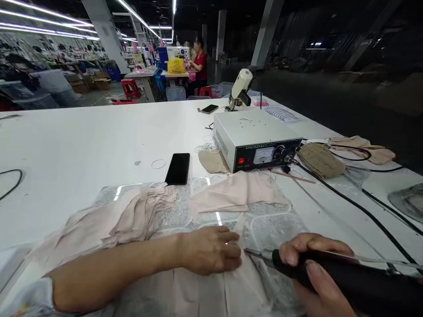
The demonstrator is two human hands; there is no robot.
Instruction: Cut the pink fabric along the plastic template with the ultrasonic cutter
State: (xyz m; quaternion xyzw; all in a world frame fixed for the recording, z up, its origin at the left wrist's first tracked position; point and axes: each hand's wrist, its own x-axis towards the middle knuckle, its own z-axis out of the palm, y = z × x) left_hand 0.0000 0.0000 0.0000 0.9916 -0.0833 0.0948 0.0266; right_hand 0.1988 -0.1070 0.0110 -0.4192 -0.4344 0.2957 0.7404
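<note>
My left hand point(211, 250) lies on the pale pink fabric point(246, 281) with its fingers curled down onto it. A ring shows on one finger. My right hand point(317, 264) is wrapped round a black handheld cutter point(357, 275) with a narrow metal tip. That tip points left, close to my left fingertips and just over the fabric; whether it touches the cloth I cannot tell. To the left is a layered stack of pale pink fabric pieces point(132, 215). Another folded pink piece point(238, 191) lies beyond my hands. Clear patterned sheeting point(277, 229) lies beneath the work.
Behind the work stand a white control box point(254, 127) with a dial and a black phone point(177, 168). Black cables point(357, 202) cross the right side of the white table point(82, 145). Brown card templates point(320, 160) lie there too. A person in red point(200, 64) sits at a distant machine.
</note>
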